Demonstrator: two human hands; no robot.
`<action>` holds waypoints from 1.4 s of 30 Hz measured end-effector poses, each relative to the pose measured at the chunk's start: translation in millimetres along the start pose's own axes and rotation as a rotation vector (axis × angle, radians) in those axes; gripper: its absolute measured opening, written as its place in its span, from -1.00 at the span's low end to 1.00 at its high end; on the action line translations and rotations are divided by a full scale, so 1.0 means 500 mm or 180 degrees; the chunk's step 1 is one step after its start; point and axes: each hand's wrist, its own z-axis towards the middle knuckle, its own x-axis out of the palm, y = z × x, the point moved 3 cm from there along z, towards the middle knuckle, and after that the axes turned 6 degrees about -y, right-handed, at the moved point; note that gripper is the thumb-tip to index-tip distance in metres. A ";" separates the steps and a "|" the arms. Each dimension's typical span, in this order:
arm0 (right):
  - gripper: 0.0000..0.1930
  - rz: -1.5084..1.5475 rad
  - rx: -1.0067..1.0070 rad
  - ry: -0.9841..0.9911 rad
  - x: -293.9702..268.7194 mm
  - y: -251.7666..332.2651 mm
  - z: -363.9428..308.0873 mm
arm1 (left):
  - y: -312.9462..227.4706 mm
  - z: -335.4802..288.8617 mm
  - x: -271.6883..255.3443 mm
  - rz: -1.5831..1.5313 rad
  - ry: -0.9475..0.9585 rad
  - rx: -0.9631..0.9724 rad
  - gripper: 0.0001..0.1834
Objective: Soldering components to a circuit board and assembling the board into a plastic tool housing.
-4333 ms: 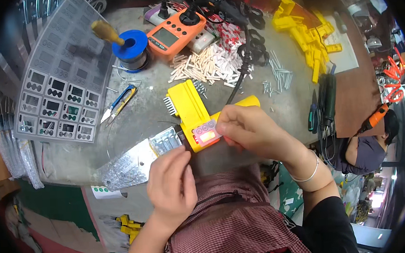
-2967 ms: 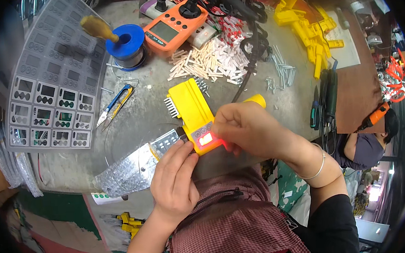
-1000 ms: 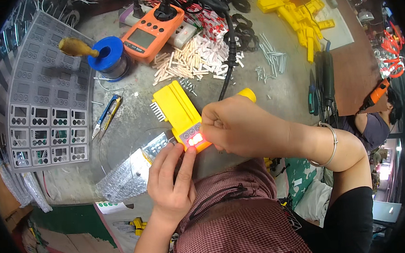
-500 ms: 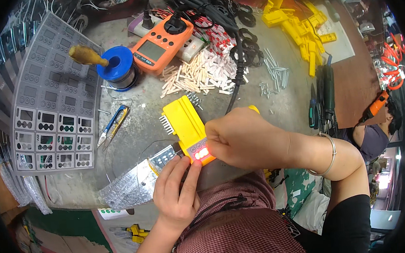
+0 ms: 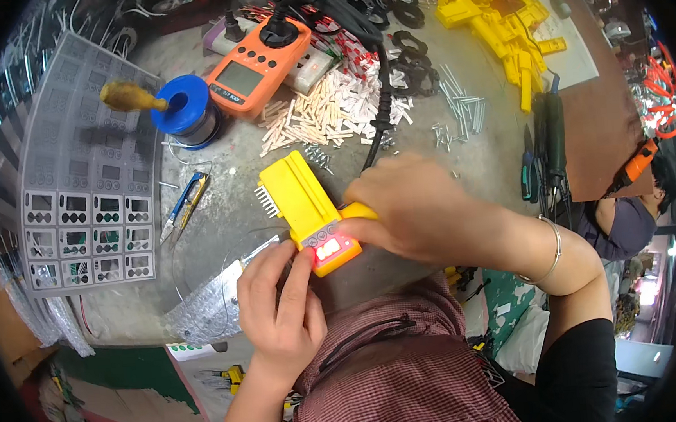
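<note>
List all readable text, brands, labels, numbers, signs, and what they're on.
None to quote.
Red glowing display on the yellow comb-toothed plastic tool: characters blurred by glare.
Three round grey button signs next to it: too small.
Orange rectangular plastic meter: lettering below its screen, too blurred.
Grey rectangular sheet of printed panels: markings too small.

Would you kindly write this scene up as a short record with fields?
Left hand: fingertips against the yellow device
Right hand: over the device's handle, thumb near the display
Display: lit red
Bench, left: printed grey sheet, snips, blue spool
Beyond the device: orange meter, cream sticks
Bench, far right: yellow parts
</note>
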 end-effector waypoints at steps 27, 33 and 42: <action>-0.61 0.0744 0.0909 0.1003 0.007 -0.015 0.017 | -0.004 0.000 0.010 0.0109 0.0231 -0.0029 -0.45; -0.67 0.0703 0.0691 0.0746 0.016 -0.020 0.007 | -0.011 0.006 0.021 0.0258 0.0265 -0.0035 -0.42; -0.82 -0.0742 -0.0003 -0.0033 -0.023 0.044 -0.028 | -0.040 -0.055 -0.072 0.0117 -0.0102 0.0224 -0.47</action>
